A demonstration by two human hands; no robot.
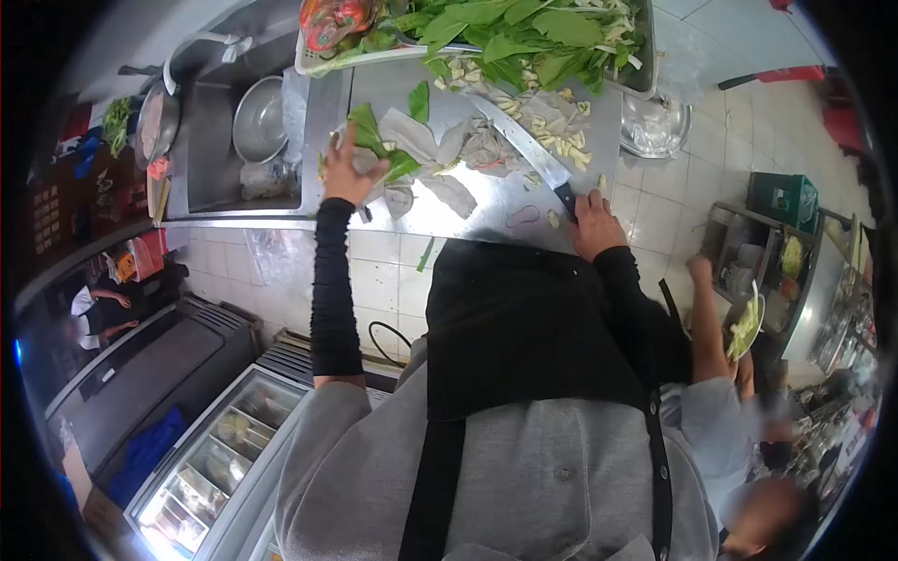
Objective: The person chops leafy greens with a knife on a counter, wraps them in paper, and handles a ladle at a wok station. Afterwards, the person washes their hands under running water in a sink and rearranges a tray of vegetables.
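My left hand [350, 178] is at the left part of the steel counter, its fingers spread. It is right beside green leaves [367, 129], and I cannot tell whether it touches them. A large kitchen knife [520, 140] lies slanted across the counter, blade pointing away from me. Its dark handle is under the fingers of my right hand [597, 224], which is closed on it at the front right edge. Between the hands are crumpled greyish cloth-like scraps [410, 136]. Chopped pale stem pieces [559, 126] are spread beyond the blade.
A tray of leafy greens [533, 28] stands at the counter's back. To the left is a sink [210, 112] with a metal bowl [259, 122] in it. Another person [716, 411] at my right holds a dish of chopped food [745, 327]. A glass-topped chiller [220, 458] is behind left.
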